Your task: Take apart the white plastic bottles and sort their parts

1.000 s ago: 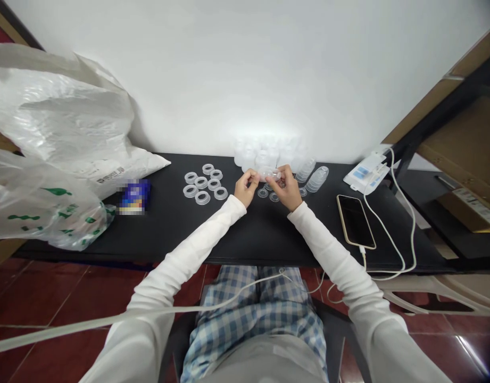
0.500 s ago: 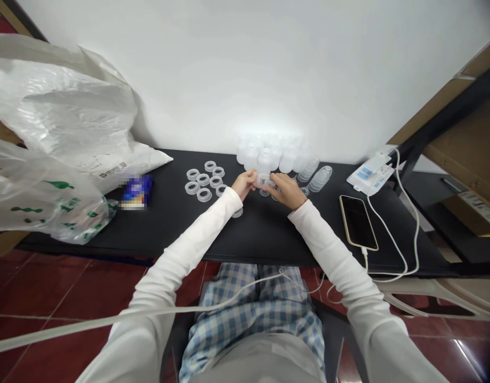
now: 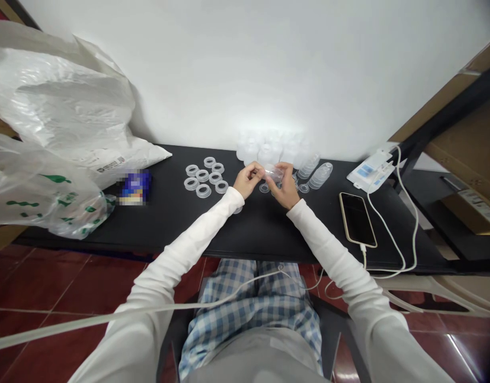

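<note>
My right hand (image 3: 283, 187) is closed around a clear plastic piece (image 3: 272, 171), cup-like, lying on its side above the table. My left hand (image 3: 248, 180) pinches at the left end of that piece; whether its fingertips hold something small as well is hidden. Just behind the hands stand several frosted white plastic bottles (image 3: 267, 153), washed out by glare. Small clear discs (image 3: 304, 188) lie under and beside my right hand. To the left, several translucent plastic rings (image 3: 203, 175) are spread on the black table (image 3: 252, 236), one partly behind my left sleeve.
Stacked clear cups (image 3: 320, 175) lie right of the bottles. Farther right are a phone (image 3: 357, 219) on a charging cable and a white power strip (image 3: 370, 169). Plastic bags (image 3: 61, 106) and a blue packet (image 3: 136, 187) occupy the left. A cable (image 3: 149, 309) crosses my lap.
The clear piece has tipped onto its side and shifted slightly right. My right hand has turned to grip it from the right, and my left fingers have moved to its left end.
</note>
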`<state>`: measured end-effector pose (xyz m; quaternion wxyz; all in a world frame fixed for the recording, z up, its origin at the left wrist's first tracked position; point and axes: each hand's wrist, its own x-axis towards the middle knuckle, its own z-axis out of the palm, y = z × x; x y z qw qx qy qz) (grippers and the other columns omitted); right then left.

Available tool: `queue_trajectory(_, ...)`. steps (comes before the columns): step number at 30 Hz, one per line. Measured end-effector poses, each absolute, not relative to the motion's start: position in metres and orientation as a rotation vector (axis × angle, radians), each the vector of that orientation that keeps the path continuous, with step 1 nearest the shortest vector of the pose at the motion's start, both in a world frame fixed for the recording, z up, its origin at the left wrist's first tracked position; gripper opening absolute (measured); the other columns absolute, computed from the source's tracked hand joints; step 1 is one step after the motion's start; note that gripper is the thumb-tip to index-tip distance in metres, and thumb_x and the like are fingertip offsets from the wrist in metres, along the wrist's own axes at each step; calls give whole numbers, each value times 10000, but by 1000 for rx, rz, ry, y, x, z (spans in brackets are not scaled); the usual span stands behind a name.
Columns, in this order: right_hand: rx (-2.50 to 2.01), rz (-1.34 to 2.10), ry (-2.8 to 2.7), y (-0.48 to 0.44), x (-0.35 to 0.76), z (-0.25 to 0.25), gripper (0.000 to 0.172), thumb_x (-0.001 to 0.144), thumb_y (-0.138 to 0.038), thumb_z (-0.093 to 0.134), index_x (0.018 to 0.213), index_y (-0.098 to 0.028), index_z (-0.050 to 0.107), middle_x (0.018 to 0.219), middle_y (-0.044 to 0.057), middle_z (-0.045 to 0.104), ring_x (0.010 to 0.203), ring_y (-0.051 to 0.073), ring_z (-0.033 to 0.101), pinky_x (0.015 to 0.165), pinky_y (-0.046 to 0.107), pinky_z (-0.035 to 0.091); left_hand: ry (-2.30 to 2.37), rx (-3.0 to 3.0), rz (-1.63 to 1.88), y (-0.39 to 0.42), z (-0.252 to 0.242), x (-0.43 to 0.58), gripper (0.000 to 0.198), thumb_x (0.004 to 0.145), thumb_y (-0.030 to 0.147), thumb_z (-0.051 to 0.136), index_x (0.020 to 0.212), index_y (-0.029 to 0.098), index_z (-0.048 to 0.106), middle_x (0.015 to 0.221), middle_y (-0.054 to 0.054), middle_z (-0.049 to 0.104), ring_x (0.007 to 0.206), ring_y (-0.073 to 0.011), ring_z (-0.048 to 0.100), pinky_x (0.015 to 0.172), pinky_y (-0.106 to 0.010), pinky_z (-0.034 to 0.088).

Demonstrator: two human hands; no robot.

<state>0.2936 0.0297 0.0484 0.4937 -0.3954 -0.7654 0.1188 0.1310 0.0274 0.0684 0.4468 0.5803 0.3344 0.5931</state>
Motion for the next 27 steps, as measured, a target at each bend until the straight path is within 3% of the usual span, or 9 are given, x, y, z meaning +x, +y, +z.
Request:
queue_trajectory(3,-1061,452,-1721,25,291,54,444,930,-636,459,1060,-211,466,824,8,590,653,137,562,613,288,480,838,1526,1487,22,69,135,518,719,680,710,701,176,592,709,-2,569,708,-126,519,699,-260,440)
queue_trajectory(6,-1081,415,-1757,26,292,56,449,901,-662,501,981,-220,506,699,-34,521,563,120,476,561,276,446,834,1461,1470,22,66,134,484,751,640,710,693,183,560,687,10,533,658,-116,493,640,-256,438)
queue_trajectory(10,-940,104,-2023,36,297,51,475,891,-635,549,1084,-202,584,801,38,570,721,188,534,692,350,506,784,1282,1459,27,61,132,443,816,517,705,644,190,461,620,41,415,542,-83,394,513,-233,355)
queue_trajectory(15,-808,-197,-2343,45,307,51,321,995,-385,453,1233,-234,605,900,81,581,797,202,521,765,368,503,821,1150,1375,32,63,128,437,810,418,712,604,183,407,582,50,331,482,-57,287,431,-211,219)
queue_trajectory(20,-749,-242,-2462,41,312,58,388,1007,-170,312,1221,-272,619,1064,105,622,921,207,575,839,382,518,876,1172,1230,38,70,119,491,758,468,768,574,172,423,518,54,339,436,-32,273,401,-192,163)
queue_trajectory(27,-696,-157,-2534,36,309,58,356,1015,-181,331,1141,-286,647,1258,85,629,1162,198,590,930,383,552,957,1106,1101,44,70,110,468,756,389,781,536,162,437,460,54,357,390,-21,288,374,-169,130)
